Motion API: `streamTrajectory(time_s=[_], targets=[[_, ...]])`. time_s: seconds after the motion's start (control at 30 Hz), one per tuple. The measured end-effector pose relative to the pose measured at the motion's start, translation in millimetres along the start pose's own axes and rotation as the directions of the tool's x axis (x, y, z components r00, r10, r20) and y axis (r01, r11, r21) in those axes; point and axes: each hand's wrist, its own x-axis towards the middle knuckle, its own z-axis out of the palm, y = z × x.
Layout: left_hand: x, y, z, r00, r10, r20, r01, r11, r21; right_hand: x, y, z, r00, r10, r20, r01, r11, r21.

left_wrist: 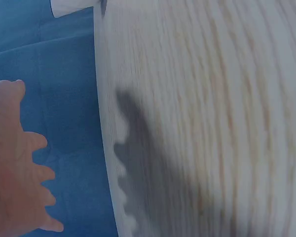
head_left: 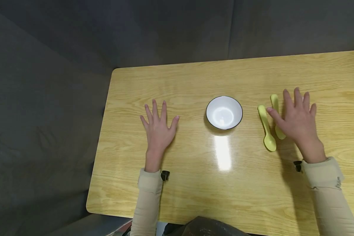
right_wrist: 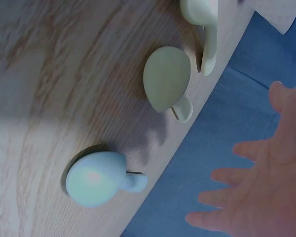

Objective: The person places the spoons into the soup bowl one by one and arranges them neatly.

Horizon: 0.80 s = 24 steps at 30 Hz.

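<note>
My left hand (head_left: pixel 159 132) is held over the left part of the table with its fingers spread and nothing in them. On the right, my right hand (head_left: pixel 300 123) hovers with spread fingers, its thumb overlapping one yellow spoon (head_left: pixel 280 133) in the head view. Just left of that lies another yellow spoon (head_left: pixel 265 127). The right wrist view also shows a third, paler spoon (right_wrist: pixel 96 178) on the table, hidden from the head view by the right hand. Between the hands stands a white bowl (head_left: pixel 224 113) with a dark rim.
The wooden table (head_left: pixel 188 183) has its rounded left edge and far edge in view. Dark cloth (head_left: pixel 171 29) hangs behind it and along its left side. A dark wrist device (head_left: pixel 165 175) sits by the left cuff, with a similar one (head_left: pixel 297 166) by the right cuff.
</note>
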Motion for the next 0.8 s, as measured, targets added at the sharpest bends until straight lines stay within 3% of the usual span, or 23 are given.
streamTrajectory(time_s=[0.1,0.17,0.23,0.33,0.53,0.67,0.8], targets=[[-1.6,7.9,3.6,1.0,-0.009,0.022,0.012,0.988,-0.154,0.4,-0.5,0.7,1.0,-0.004,0.015,0.003,1.0,0.007],[-2.8,16.7,7.5,0.998,-0.016,0.054,0.032,0.944,-0.329,0.7,-1.4,1.5,1.0,-0.007,0.021,0.007,1.0,0.02],[-3.6,26.9,12.8,0.996,-0.022,0.086,0.062,0.866,-0.496,1.2,-3.0,2.4,1.0,-0.013,0.021,0.012,1.0,0.029],[-5.0,41.4,21.1,0.989,-0.034,0.144,0.123,0.724,-0.678,2.5,-6.4,4.0,1.0,-0.026,-0.003,0.026,0.999,0.03],[-4.5,61.7,37.2,0.965,-0.092,0.246,0.26,0.47,-0.844,4.2,-11.0,4.0,0.999,-0.045,-0.026,0.046,0.998,0.038],[-1.4,70.9,44.4,0.952,-0.126,0.28,0.307,0.363,-0.88,3.5,-13.6,3.7,0.999,-0.048,-0.022,0.049,0.996,0.075],[-0.4,76.5,47.9,0.948,-0.13,0.291,0.318,0.309,-0.896,2.7,-14.6,5.2,0.998,-0.053,-0.046,0.057,0.994,0.094]])
